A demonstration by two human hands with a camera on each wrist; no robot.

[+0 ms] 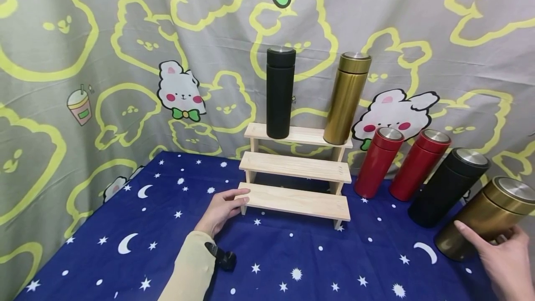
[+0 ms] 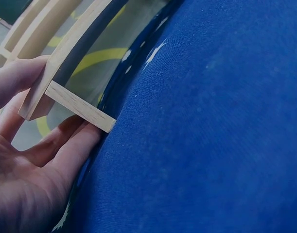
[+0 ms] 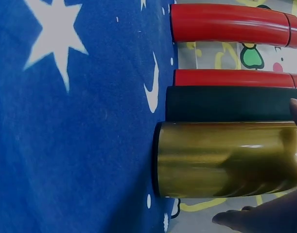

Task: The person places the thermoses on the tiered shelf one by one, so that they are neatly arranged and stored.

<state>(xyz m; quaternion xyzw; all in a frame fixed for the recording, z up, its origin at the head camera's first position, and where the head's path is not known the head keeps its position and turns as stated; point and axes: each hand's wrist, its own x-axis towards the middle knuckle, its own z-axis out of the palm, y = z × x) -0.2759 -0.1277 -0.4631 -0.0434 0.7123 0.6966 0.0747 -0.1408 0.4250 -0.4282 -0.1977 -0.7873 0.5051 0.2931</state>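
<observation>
A three-step wooden display stand (image 1: 292, 199) stands on the cloth. At the left end of its lowest step, my left hand (image 1: 223, 208) pinches the board, thumb above and fingers below beside the leg (image 2: 80, 107). My right hand (image 1: 505, 254) is spread around the lower part of a gold thermos bottle (image 1: 480, 219) on the far right; in the right wrist view a gap shows between the lower fingers (image 3: 255, 218) and the bottle. On the top step stand a black thermos (image 1: 281, 92) and another gold thermos (image 1: 348, 99).
Left of the right-hand gold bottle, a black thermos (image 1: 449, 187) and two red thermoses, one nearer the stand (image 1: 379, 164) and one beside it (image 1: 420, 166), stand in a row. A blue star-and-moon cloth (image 1: 167, 226) covers the table. A patterned curtain (image 1: 138, 59) hangs behind.
</observation>
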